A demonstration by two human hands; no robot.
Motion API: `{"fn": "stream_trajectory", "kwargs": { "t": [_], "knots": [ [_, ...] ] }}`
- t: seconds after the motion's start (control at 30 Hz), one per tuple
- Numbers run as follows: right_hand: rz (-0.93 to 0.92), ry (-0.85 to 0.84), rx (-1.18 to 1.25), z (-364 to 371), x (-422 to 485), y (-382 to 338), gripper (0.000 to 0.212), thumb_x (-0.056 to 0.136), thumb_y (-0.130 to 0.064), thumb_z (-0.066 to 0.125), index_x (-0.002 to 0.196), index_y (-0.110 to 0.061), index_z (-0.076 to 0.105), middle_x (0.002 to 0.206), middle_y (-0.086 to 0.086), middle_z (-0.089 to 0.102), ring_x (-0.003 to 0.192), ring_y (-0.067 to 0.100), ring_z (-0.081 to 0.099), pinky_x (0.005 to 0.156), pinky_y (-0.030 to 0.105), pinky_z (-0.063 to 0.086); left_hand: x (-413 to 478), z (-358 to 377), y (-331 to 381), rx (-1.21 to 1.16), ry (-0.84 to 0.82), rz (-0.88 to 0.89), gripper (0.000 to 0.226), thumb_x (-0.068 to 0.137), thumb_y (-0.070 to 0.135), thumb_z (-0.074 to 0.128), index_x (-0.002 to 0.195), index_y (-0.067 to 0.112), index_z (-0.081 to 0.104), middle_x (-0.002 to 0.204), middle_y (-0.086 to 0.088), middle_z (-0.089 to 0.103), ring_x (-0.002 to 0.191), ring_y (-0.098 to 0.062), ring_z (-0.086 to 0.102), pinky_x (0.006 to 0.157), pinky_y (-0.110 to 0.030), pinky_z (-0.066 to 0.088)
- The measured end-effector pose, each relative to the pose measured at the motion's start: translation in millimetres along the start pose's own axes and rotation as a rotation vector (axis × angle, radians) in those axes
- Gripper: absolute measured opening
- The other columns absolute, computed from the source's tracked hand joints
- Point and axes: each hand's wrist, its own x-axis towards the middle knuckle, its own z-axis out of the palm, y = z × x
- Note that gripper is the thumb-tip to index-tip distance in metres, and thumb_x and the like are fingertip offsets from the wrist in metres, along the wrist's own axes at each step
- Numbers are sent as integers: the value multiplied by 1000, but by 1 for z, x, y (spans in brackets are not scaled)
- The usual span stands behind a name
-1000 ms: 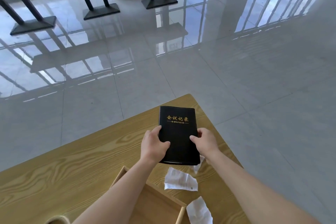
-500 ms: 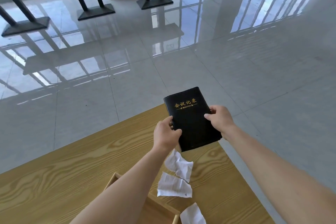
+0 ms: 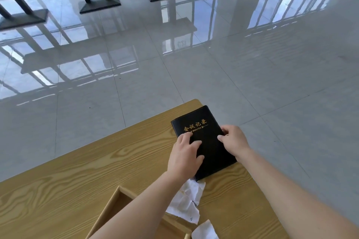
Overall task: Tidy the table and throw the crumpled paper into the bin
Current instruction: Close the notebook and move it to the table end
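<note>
Change: half a second ago the notebook (image 3: 204, 141) was held up past the far table edge, tilted; it now lies flat on the table (image 3: 77, 170) at the far right corner, and both hands have come down with it.
Left hand (image 3: 185, 156): palm down, fingers spread flat on the notebook's left half, pressing the cover rather than gripping it.
Right hand (image 3: 234, 140): on the notebook's right edge, thumb on top of the cover, fingers curled over the side, a light hold on the notebook.
Notebook: black cover with gold lettering and the word MINUTES; its long side runs at a slant to the table edges, and its near corner touches the paper.
Crumpled paper (image 3: 187, 202): white pieces just behind the notebook, partly under the left forearm, one lying over the rim of the tray; another piece (image 3: 205, 230) sits at the bottom edge of the view.
Tray (image 3: 108, 207): shallow wooden box on the table, near side cut off by the frame.
Floor (image 3: 272, 83): glossy grey tiles with window reflections; black stand bases (image 3: 100, 4) far off.
Bin: not in view.
</note>
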Motion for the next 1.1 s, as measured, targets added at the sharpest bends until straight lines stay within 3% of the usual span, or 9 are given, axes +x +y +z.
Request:
{"fn": "stream_trajectory", "kwargs": {
  "t": [0.1, 0.3, 0.5, 0.7, 0.83, 1.1],
  "knots": [
    [16, -10, -46, 5, -12, 11, 20, 94, -14, 61, 109, -20, 71, 103, 1, 71, 97, 23, 65, 86, 43, 57, -13, 5, -2, 95, -14, 55, 49, 91, 36, 64, 136, 21, 56, 152, -11, 36, 143, -27, 26, 115, -41, 32],
    [42, 14, -121, 17, -31, 21, 44, 95, -15, 62, 138, -17, 55, 136, 7, 60, 124, 26, 57, 98, 38, 49, -37, 12, -1, 180, 10, 92, 49, 92, 43, 61, 137, 22, 55, 152, -12, 37, 144, -29, 25, 116, -43, 29],
    [-46, 100, -230, 15, -46, 28, 47, 93, -18, 65, 138, -15, 53, 131, 8, 60, 119, 24, 58, 94, 34, 51, -40, 17, 2, 211, 14, 114, 56, 88, 51, 62, 135, 22, 55, 150, -11, 37, 142, -29, 26, 113, -42, 33],
    [-76, 128, -237, 10, -48, 29, 42, 95, -14, 61, 137, -13, 55, 129, 10, 61, 118, 26, 58, 96, 36, 51, -33, 21, 3, 243, -64, 119, 73, 84, 64, 59, 144, 25, 43, 154, -11, 27, 144, -30, 15, 117, -45, 25],
    [-80, 132, -246, 8, -48, 28, 42, 96, -14, 60, 137, -13, 55, 130, 10, 61, 119, 26, 58, 97, 37, 51, -34, 23, 2, 241, -80, 120, 74, 89, 61, 56, 149, 25, 33, 159, -12, 19, 148, -31, 8, 120, -46, 17],
    [-187, 193, -309, 5, -60, 17, 42, 92, -14, 65, 133, -13, 55, 124, 11, 56, 112, 28, 54, 91, 36, 50, -50, 7, -6, 212, 12, 83, 65, 93, 52, 52, 150, 25, 33, 155, -12, 28, 147, -30, 16, 119, -44, 22]
  ]
}}
